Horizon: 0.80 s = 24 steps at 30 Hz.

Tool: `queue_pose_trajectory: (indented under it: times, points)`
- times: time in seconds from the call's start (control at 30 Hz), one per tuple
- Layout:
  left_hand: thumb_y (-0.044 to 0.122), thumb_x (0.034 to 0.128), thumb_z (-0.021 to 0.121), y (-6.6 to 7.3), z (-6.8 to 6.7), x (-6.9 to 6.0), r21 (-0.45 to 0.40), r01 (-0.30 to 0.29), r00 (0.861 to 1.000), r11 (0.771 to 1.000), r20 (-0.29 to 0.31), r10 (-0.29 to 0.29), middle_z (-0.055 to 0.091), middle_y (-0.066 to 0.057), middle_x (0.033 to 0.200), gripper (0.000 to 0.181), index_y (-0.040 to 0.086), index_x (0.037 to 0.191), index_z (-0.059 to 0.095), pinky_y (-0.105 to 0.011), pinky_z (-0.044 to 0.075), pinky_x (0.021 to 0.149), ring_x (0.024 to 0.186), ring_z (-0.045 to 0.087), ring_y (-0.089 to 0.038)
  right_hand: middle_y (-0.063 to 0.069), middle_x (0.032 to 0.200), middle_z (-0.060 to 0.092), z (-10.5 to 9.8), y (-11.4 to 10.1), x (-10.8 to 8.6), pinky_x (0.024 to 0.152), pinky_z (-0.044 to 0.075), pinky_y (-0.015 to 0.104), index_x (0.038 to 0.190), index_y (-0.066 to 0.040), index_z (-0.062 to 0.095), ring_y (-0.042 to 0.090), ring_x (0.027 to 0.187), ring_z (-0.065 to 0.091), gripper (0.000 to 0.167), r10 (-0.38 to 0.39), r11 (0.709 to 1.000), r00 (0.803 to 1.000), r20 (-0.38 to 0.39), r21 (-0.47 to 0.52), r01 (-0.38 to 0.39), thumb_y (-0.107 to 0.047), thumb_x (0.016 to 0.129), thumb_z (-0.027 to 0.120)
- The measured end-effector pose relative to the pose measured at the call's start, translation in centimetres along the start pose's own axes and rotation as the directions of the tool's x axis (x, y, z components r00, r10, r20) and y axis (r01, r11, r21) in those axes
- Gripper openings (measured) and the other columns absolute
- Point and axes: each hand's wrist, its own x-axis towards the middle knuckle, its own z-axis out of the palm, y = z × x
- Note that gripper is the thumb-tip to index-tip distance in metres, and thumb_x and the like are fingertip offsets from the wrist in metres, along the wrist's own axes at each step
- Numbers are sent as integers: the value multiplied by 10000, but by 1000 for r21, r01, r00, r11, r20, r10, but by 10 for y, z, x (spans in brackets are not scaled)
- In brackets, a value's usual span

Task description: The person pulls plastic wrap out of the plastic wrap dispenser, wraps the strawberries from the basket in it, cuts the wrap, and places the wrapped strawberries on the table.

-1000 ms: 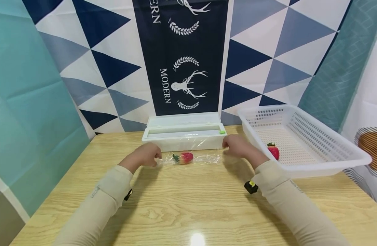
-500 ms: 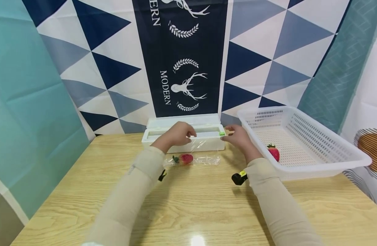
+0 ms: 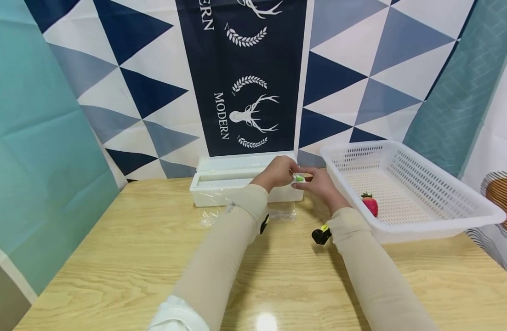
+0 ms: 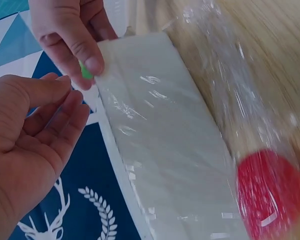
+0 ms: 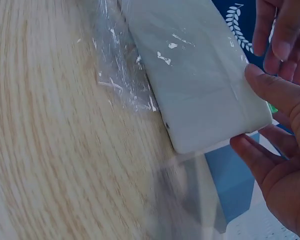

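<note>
A long white box point(image 3: 207, 198) lies with its lid raised at the back of the table. At its right end, the right hand point(image 3: 319, 185) grips the corner, thumb on the front face in the right wrist view. Beside the green piece point(image 3: 299, 179), the left hand point(image 3: 279, 172) hovers with loosely bent fingers; nothing shows between them in the left wrist view. Clear film point(image 4: 135, 110) covers the box front and reaches the table, wrapped around a strawberry point(image 4: 271, 192). The left arm hides that strawberry in the head view.
A white perforated basket point(image 3: 439, 228) stands at the right, with another strawberry point(image 3: 370, 205) in its left part. Patterned cloth point(image 3: 154, 92) hangs behind the wooden table point(image 3: 112, 257). A dark device with a yellow mark point(image 3: 321, 235) hangs below the right wrist.
The left hand has left the film's left end and moved right, across the box to the green piece. The right hand has risen slightly onto the box's right end.
</note>
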Motion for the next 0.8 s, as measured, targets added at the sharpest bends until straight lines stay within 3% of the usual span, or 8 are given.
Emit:
queue_pose_trajectory:
  times: [0.23, 0.5, 0.67, 0.8]
  points:
    - [-5, 824, 694, 10, 13, 5, 71, -1, 999, 997, 33, -1, 652, 15, 799, 203, 111, 966, 781, -213, 424, 682, 729, 495, -124, 156, 1372, 545, -3, 4, -3, 982, 463, 450, 1322, -37, 599, 360, 1214, 539, 529, -71, 997, 997, -2, -24, 71, -117, 831, 778]
    - [62, 826, 723, 14, 18, 6, 251, -39, 999, 967, 39, 30, 687, 8, 829, 97, 113, 896, 767, -246, 479, 746, 760, 555, -141, 205, 1382, 523, 0, 9, 0, 982, 461, 464, 1289, 24, 606, 413, 1211, 533, 493, -119, 993, 992, 29, -5, 120, -18, 820, 753]
    - [107, 789, 785, 13, 20, 10, 298, -46, 999, 953, 25, 40, 643, 32, 764, 57, 127, 834, 756, -256, 484, 765, 755, 547, -129, 237, 1367, 525, 2, 14, 3, 936, 499, 382, 1205, 60, 649, 412, 1180, 558, 407, -165, 986, 986, -1, -20, 165, 2, 816, 751]
    - [160, 748, 844, 10, 21, 10, 317, -24, 1000, 948, 3, 25, 656, 55, 773, 134, 142, 853, 764, -258, 487, 792, 774, 575, -121, 251, 1331, 549, 4, 19, 8, 928, 500, 332, 1200, 70, 649, 390, 1200, 546, 425, -216, 976, 976, -30, -16, 215, 17, 796, 771]
